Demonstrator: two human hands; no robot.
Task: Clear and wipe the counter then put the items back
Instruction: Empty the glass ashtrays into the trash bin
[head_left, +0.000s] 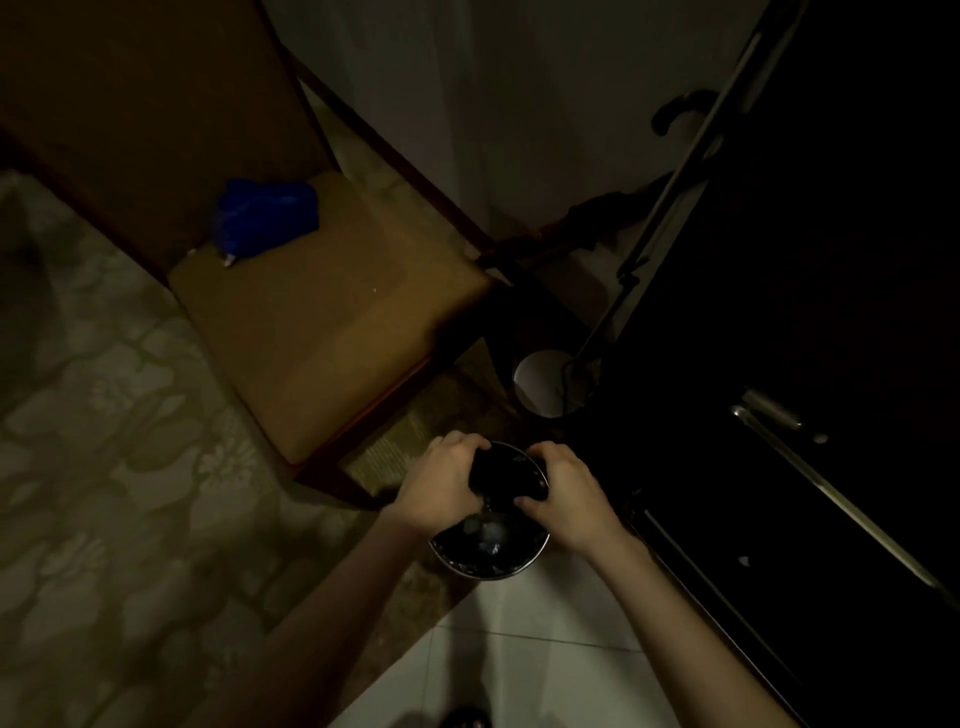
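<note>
Holding round metal container (488, 551) low over floor, two-handed, probably to keep it level. Left hand (441, 488) and right hand (566, 499) both curled over dark item at rim (506, 480). Blue cloth (265, 215) parked on chair seat (332, 332), likely for wiping. Counter not identifiable.

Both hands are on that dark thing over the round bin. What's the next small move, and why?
Probably keep it over the bin and let go or shake it out there. The left hand and right hand both grip the dark object directly above the bin's open mouth, so anything released should fall inside.
</note>
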